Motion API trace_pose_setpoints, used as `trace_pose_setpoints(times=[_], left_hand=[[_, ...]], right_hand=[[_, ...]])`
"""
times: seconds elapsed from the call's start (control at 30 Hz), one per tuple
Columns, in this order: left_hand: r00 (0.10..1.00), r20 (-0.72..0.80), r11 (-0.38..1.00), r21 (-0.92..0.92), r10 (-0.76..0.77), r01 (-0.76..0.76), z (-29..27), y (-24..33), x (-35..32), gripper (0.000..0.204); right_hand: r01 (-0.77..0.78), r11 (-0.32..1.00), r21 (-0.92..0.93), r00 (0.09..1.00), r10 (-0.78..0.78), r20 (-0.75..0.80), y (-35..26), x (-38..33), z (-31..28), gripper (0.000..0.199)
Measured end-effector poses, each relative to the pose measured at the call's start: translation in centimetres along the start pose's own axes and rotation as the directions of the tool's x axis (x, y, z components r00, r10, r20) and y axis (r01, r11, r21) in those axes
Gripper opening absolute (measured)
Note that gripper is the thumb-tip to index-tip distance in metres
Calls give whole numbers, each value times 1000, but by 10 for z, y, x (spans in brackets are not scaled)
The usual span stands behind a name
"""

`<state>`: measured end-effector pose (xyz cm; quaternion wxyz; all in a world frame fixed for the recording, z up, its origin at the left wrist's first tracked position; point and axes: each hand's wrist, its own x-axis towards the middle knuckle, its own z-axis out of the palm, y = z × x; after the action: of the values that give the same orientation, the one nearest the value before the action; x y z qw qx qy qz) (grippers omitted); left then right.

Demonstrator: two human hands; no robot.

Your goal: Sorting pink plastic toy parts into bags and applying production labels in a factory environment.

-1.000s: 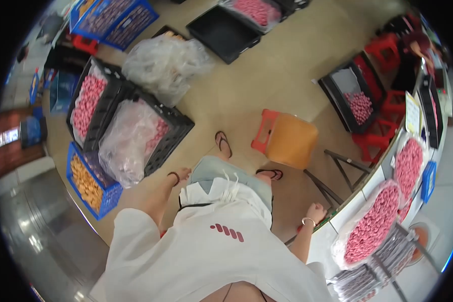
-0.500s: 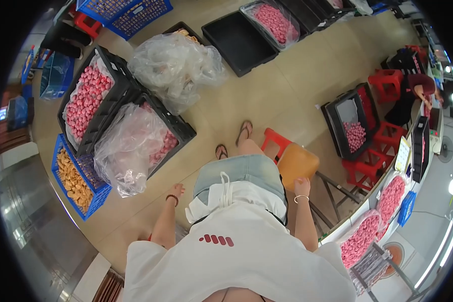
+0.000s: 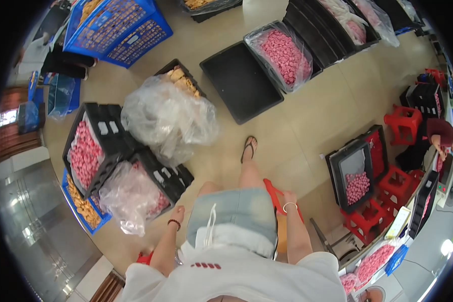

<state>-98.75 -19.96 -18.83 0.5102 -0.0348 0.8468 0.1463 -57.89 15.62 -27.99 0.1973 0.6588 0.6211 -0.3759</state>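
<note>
My left hand (image 3: 178,214), with a dark beaded bracelet at its wrist, hangs empty beside my denim shorts (image 3: 231,211). Its fingers are loose, close to a black crate (image 3: 171,176) that holds pink balls under a crumpled clear plastic bag (image 3: 128,196). My right hand (image 3: 289,197), a pale bangle on its wrist, hangs over the red frame of a chair (image 3: 272,194). Nothing shows in its loose fingers; whether it touches the frame I cannot make out. Part of the chair's tan seat (image 3: 282,232) shows beside my hip. One sandalled foot (image 3: 249,148) is out ahead.
Another crate of pink balls (image 3: 85,156) leans at the left, above a blue basket (image 3: 93,229). Ahead lie a large clear bag (image 3: 168,118), a bare black tray (image 3: 241,83) and a bagged pink batch (image 3: 284,55). Red stools (image 3: 402,125) and a seated person (image 3: 435,138) are at right.
I have moved forward: the crates and bags ahead sit lower in view. The chair has slipped back beside my right hip. One foot is forward and the other is hidden.
</note>
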Motion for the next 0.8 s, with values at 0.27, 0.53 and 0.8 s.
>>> trace_pose_setpoints(times=[0.27,0.53,0.8], left_hand=[[973,158,823,521,168,-227,103,291,70,82],[981,100,621,762,166,-183,182,371,148,99],[911,121,615,702,393,-359,177,413,221,92]], right_hand=[[-308,900,308,922,203,330,-160,229,18,56],[-488,455,745,873,255,417,-220,422,138,66],[-388,183,903,908,245,341,-277,520,153,48]])
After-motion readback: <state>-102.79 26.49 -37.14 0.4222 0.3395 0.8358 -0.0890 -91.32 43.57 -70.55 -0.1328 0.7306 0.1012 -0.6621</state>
